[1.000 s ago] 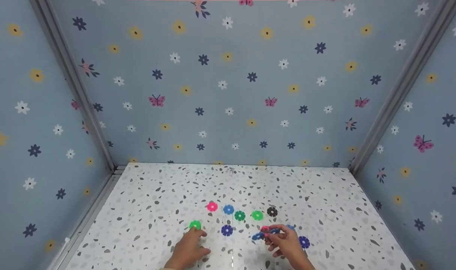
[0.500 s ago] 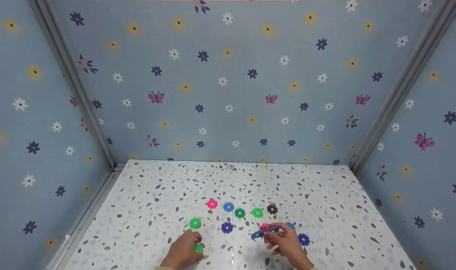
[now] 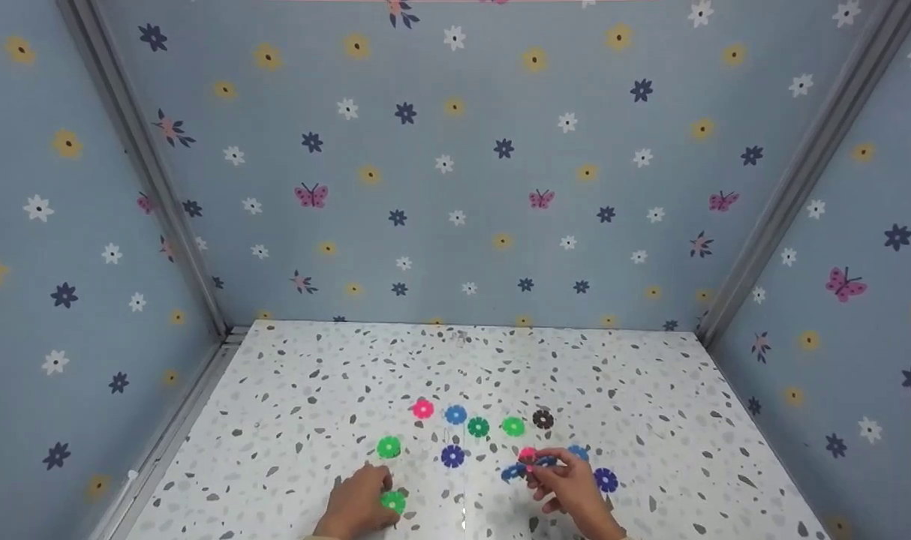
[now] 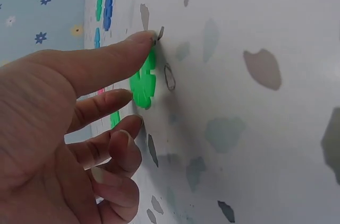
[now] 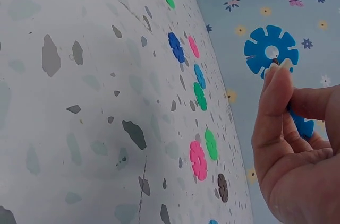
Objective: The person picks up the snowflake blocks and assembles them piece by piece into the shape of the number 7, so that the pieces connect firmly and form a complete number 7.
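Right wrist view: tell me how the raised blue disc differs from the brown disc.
The blue disc is bright, the brown disc dark. The blue disc is held up in the right hand; the brown disc lies on the table. The blue disc shows its face, while the brown disc looks foreshortened. Both have slotted rims.

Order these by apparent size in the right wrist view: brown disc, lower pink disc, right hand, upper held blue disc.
1. Right hand
2. Upper held blue disc
3. Lower pink disc
4. Brown disc
Nearness and tilt affect this; the discs' true sizes may match.
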### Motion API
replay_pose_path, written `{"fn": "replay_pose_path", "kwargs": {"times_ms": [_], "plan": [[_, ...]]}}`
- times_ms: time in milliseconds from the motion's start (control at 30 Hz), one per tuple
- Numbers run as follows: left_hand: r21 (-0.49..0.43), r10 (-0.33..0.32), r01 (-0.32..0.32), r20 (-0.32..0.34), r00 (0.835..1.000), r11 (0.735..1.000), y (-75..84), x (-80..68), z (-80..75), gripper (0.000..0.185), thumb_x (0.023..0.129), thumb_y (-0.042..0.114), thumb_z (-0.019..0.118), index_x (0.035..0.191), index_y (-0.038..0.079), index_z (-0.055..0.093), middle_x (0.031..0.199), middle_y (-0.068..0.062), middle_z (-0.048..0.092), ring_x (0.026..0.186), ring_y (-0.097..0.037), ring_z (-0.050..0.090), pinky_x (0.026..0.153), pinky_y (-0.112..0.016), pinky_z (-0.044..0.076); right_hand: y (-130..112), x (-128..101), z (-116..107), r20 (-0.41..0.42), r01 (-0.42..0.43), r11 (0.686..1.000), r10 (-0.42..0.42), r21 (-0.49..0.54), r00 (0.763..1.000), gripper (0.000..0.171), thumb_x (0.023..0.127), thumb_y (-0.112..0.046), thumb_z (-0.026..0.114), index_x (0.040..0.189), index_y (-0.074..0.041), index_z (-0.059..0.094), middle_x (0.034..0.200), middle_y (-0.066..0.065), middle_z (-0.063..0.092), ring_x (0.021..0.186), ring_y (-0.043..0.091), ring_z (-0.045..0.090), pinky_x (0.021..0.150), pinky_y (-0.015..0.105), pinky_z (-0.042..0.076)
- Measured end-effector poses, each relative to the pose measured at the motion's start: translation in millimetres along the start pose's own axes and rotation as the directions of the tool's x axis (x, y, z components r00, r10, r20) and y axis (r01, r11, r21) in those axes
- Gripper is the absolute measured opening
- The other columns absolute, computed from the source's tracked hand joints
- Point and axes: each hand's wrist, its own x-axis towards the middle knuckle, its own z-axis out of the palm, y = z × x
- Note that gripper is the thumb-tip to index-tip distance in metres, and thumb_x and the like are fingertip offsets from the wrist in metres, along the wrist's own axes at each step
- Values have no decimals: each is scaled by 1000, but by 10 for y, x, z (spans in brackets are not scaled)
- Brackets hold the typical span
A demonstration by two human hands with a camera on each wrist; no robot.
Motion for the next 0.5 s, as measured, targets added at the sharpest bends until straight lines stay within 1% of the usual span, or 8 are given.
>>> {"fn": "replay_pose_path", "kwargs": {"times_ms": [133, 267, 433, 500], "plan": [[-22, -8, 9, 14, 1000, 1000, -4, 0, 10, 31, 61, 22, 79, 82, 11, 59, 70, 2, 54, 61, -17, 49, 58, -35, 42, 0, -1, 10, -3, -4, 1000, 4, 4, 1000, 40, 82, -17, 66, 115, -2, 51, 83, 14, 67, 60, 17, 61, 47, 31, 49], [-35, -16, 16, 21, 1000, 999, 6, -5, 10, 32, 61, 21, 79, 81, 11, 56, 69, 1, 53, 61, -17, 48, 56, -34, 40, -7, -3, 12, -17, -9, 1000, 9, -5, 1000, 40, 81, -17, 67, 115, -2, 51, 82, 14, 67, 60, 16, 61, 47, 30, 50], [-35, 15, -14, 12, 1000, 999, 6, -23, 23, 34, 61, 19, 79, 82, 12, 53, 68, 1, 51, 59, -16, 47, 52, -32, 38, -9, -14, -1, -9, 4, 1000, -5, -15, 1000, 41, 81, -19, 67, 115, -2, 51, 85, 17, 66, 59, 16, 62, 46, 30, 49], [-43, 16, -15, 17, 1000, 999, 12, -28, 43, 35, 62, 19, 79, 84, 13, 53, 68, 1, 51, 58, -16, 47, 51, -32, 38, -34, -41, 0, -1, 8, 1000, -8, -16, 1000, 41, 82, -19, 67, 116, -1, 51, 85, 18, 66, 59, 16, 62, 45, 29, 49]]}}
